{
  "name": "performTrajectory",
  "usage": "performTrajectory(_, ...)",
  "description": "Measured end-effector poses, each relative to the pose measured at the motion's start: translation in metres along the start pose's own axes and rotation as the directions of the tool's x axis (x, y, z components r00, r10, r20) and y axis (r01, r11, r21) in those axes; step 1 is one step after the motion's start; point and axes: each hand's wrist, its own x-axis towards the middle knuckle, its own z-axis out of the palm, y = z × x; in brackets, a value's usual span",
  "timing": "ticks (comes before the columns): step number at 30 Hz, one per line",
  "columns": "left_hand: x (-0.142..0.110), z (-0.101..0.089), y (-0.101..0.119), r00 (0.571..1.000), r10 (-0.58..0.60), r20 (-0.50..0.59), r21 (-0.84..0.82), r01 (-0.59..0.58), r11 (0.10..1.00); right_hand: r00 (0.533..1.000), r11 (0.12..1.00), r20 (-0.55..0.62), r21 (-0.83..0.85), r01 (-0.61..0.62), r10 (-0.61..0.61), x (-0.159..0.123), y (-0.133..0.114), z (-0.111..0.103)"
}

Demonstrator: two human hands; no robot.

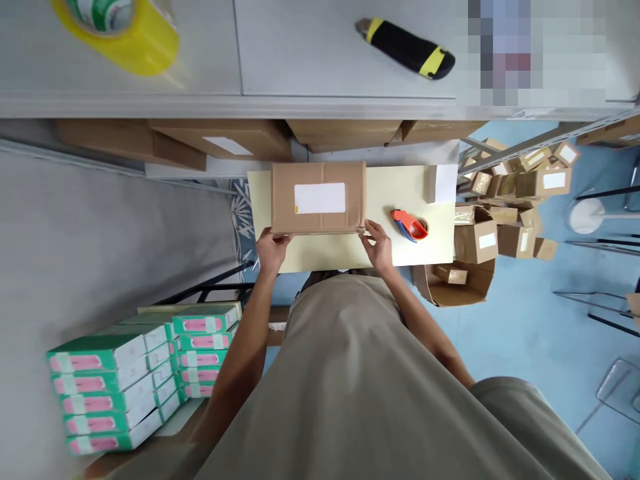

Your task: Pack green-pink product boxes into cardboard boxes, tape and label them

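Note:
A brown cardboard box [354,195] lies on the pale yellow tabletop [320,255] in front of me, a white label [320,199] on its upper face. My left hand [273,250] grips the near left corner, fingers closed along the lower edge. At the near right corner, my right hand [379,245] pinches the box's edge between thumb and fingers. To the right of that hand rests a red tape dispenser [410,224] with a blue part and a roll in it. Hidden from view is the box's underside.
A grey shelf [300,50] above holds a yellow tape roll [150,43] and a black-and-yellow utility knife [407,50]. Cartons [345,133] line the space beneath it. Green-and-white boxes [120,387] are stacked at lower left. Cardboard boxes [543,183] pile up on the right, beside an open carton [475,287].

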Motion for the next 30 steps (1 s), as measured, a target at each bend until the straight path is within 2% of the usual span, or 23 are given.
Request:
performTrajectory(3,-0.004,0.023,-0.004,0.992,-0.126,-0.031,-0.076,0.123,0.989,0.982,1.0,0.187,-0.028,0.008,-0.003,0.0,0.025,-0.006)
performTrajectory(5,-0.01,0.037,-0.008,0.982,-0.172,-0.078,-0.126,0.161,0.979,0.975,0.992,0.22,-0.126,0.024,0.004,-0.003,0.045,-0.022)
performTrajectory(6,-0.015,0.043,-0.009,0.975,-0.195,-0.102,-0.172,0.176,0.969,0.985,0.98,0.168,-0.199,0.012,0.022,-0.005,0.055,-0.032)
performTrajectory(8,-0.027,0.054,-0.011,0.953,-0.275,-0.128,-0.299,0.227,0.927,0.996,0.931,-0.035,-0.355,-0.088,0.081,-0.007,0.075,-0.054)
performTrajectory(10,-0.043,0.066,-0.01,0.926,-0.368,-0.079,-0.388,0.312,0.867,0.972,0.859,-0.192,-0.466,-0.211,0.134,-0.006,0.093,-0.07)
performTrajectory(13,-0.068,0.084,-0.005,0.894,-0.446,0.047,-0.336,0.434,0.836,0.958,0.803,-0.248,-0.537,-0.257,0.141,0.002,0.112,-0.079)
performTrajectory(15,-0.082,0.096,0.001,0.902,-0.422,0.088,-0.262,0.43,0.864,0.955,0.802,-0.265,-0.537,-0.262,0.135,0.01,0.119,-0.077)
performTrajectory(17,-0.095,0.108,0.009,0.929,-0.35,0.122,-0.249,0.37,0.895,0.951,0.799,-0.272,-0.535,-0.275,0.145,0.017,0.124,-0.074)
performTrajectory(19,-0.107,0.117,0.016,0.948,-0.261,0.181,-0.288,0.304,0.908,0.957,0.788,-0.247,-0.554,-0.267,0.15,0.024,0.128,-0.075)
performTrajectory(23,-0.137,0.129,0.022,0.949,-0.145,0.28,-0.405,0.253,0.879,0.976,0.747,-0.16,-0.63,-0.214,0.145,0.03,0.135,-0.09)
performTrajectory(26,-0.16,0.133,0.018,0.957,-0.13,0.258,-0.481,0.244,0.842,0.994,0.758,-0.057,-0.643,-0.105,0.09,0.019,0.142,-0.109)
performTrajectory(30,-0.188,0.138,0.006,0.964,-0.1,0.248,-0.542,0.224,0.81,0.991,0.816,0.132,-0.572,0.08,-0.005,-0.021,0.143,-0.132)
